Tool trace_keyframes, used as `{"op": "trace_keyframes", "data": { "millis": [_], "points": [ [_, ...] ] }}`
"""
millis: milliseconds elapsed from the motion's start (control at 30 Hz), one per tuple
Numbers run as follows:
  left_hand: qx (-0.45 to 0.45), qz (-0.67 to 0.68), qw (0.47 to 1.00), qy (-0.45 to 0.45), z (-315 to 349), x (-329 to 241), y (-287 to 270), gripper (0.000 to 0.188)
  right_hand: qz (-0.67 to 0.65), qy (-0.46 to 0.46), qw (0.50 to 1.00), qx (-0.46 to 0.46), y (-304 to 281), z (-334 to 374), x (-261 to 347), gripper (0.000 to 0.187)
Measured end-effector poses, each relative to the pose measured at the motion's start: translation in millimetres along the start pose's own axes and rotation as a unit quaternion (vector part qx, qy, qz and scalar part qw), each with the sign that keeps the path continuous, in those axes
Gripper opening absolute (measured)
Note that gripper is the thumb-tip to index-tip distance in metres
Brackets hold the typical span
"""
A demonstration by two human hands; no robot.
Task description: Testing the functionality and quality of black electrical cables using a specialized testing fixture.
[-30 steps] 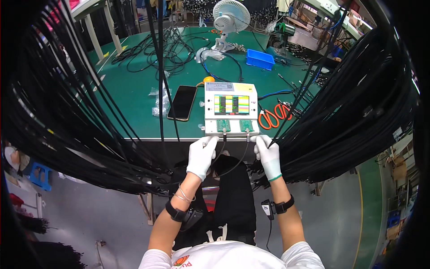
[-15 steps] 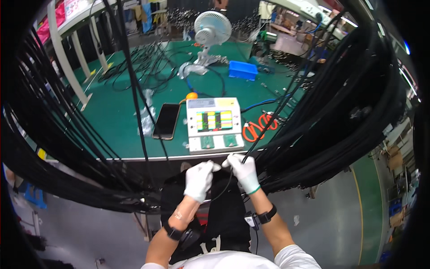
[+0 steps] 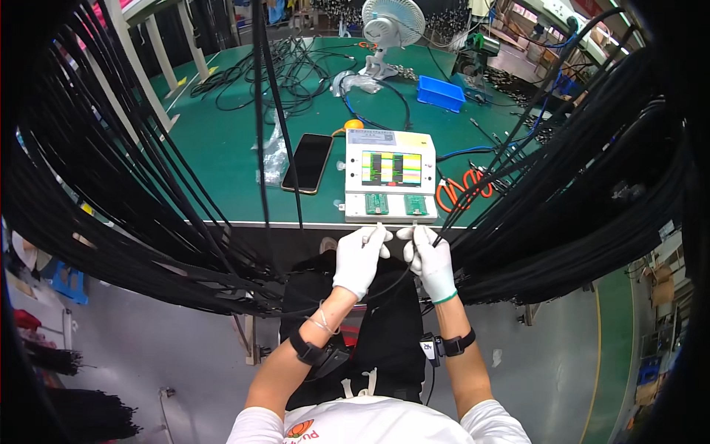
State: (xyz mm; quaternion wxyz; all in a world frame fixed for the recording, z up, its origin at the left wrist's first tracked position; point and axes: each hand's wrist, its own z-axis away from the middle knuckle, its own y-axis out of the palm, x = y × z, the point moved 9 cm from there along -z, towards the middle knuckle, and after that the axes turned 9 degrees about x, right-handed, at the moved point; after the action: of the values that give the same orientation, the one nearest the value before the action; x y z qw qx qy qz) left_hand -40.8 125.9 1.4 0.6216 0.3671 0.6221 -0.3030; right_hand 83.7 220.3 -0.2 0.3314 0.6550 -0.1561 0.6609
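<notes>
My left hand, in a white glove, pinches a small cable connector at the front edge of the white tester. Likewise gloved, my right hand pinches another small connector beside it. Both connector tips point at the tester's two green circuit boards; whether they touch the sockets I cannot tell. A thin black cable hangs in a curve below my hands. On the tester, a lit screen shows coloured rows.
Thick bundles of black cables hang on both sides. A phone lies left of the tester, orange-handled tools right of it. Behind stand a fan and a blue bin. Loose cables spread across the green table.
Both hands have moved forward to the tester's front edge, with the connectors now pointing at its boards. The whole view has shifted, so the tester appears further right and higher.
</notes>
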Motion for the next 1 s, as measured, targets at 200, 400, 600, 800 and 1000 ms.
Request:
{"op": "trace_keyframes", "data": {
  "millis": [200,400,600,800,1000],
  "points": [
    [-0.012,-0.018,1.0,-0.003,-10,-7,2,0.026,0.027,0.024,0.999,-0.036,-13,-1,2,0.028],
    [-0.016,0.074,0.996,-0.039,-13,4,4,0.025,0.019,0.012,0.999,-0.041,-14,-5,4,0.027],
    [0.006,0.223,0.97,-0.098,-10,17,9,0.025,0.003,0.014,1.0,-0.019,-11,-7,1,0.028],
    [0.002,0.26,0.958,-0.117,-12,16,10,0.025,-0.007,0.008,1.0,-0.015,-11,-9,2,0.029],
    [-0.045,0.281,0.95,-0.13,-15,21,15,0.028,-0.011,0.007,0.999,-0.045,-16,-9,5,0.03]
  ]
}}
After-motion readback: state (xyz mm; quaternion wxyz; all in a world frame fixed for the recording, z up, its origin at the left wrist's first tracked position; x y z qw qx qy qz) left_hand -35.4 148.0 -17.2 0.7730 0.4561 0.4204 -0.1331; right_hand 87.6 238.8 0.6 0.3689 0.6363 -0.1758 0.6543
